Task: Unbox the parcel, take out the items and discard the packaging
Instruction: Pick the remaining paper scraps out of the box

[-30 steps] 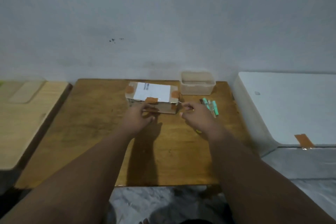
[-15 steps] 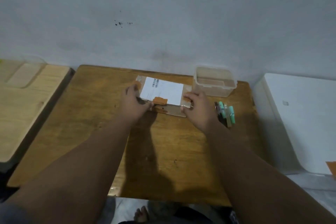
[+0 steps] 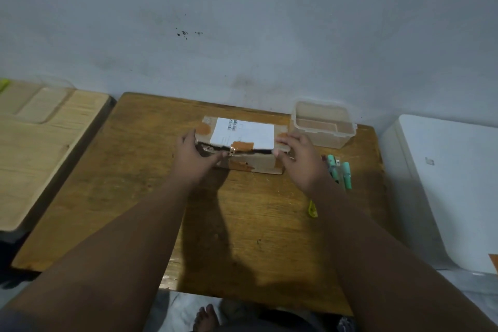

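Observation:
A small cardboard parcel (image 3: 258,164) with a white shipping label and patches of orange-brown tape lies at the back middle of the wooden table (image 3: 134,197). My left hand (image 3: 192,159) grips its left end, thumb along the front seam. My right hand (image 3: 301,159) holds its right end, fingers over the top corner. A dark gap shows along the front edge under the lid, with torn tape across it. What is inside the parcel is hidden.
A clear plastic container (image 3: 322,124) stands just right of the parcel by the wall. Several green-capped pens (image 3: 339,172) lie right of my right hand, and a small yellow-green object (image 3: 312,209) is near my wrist. A white surface (image 3: 452,183) lies right, a light wooden one (image 3: 40,143) left.
Both hands went from the parcel's front to its two ends. The front seam now shows a dark gap. The camera has tilted down and come closer.

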